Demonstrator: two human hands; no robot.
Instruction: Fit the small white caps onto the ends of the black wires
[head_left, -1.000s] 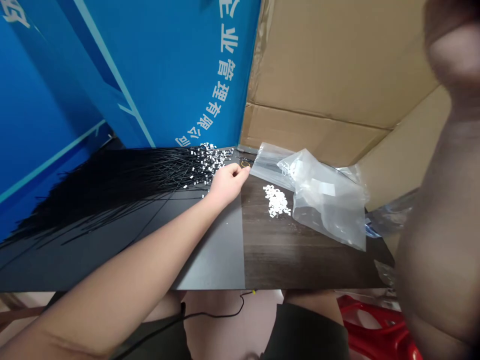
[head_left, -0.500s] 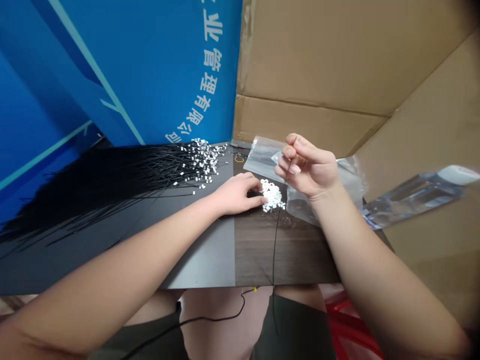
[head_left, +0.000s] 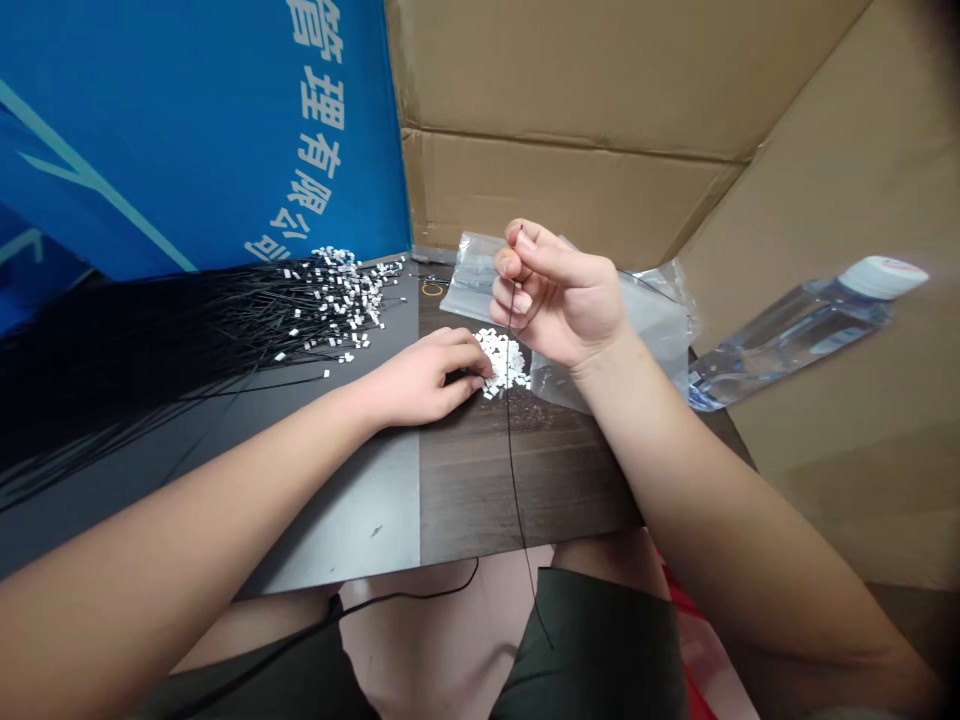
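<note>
My left hand (head_left: 431,375) rests on the table at the left edge of a heap of small white pieces (head_left: 504,358) that look like plastic connectors. Its thumb and index fingertip almost meet among the pieces; whatever is between them is hidden. Raised behind and right of the heap, my right hand (head_left: 566,295) pinches the upper end of a thin black wire (head_left: 511,450) between thumb and fingers. From there the wire hangs down in front of the heap and past the table's front edge.
On the left lies a large bundle of black wires (head_left: 150,350) with white ends (head_left: 349,295). Clear plastic bags (head_left: 472,275) lie behind the heap. A water bottle (head_left: 795,335) leans at the right. A blue panel (head_left: 187,120) and cardboard (head_left: 570,80) stand behind.
The view has shifted, so everything sits further left and higher. My left thumb and index finger have drawn closer together at the heap. My right hand still holds the wire.
</note>
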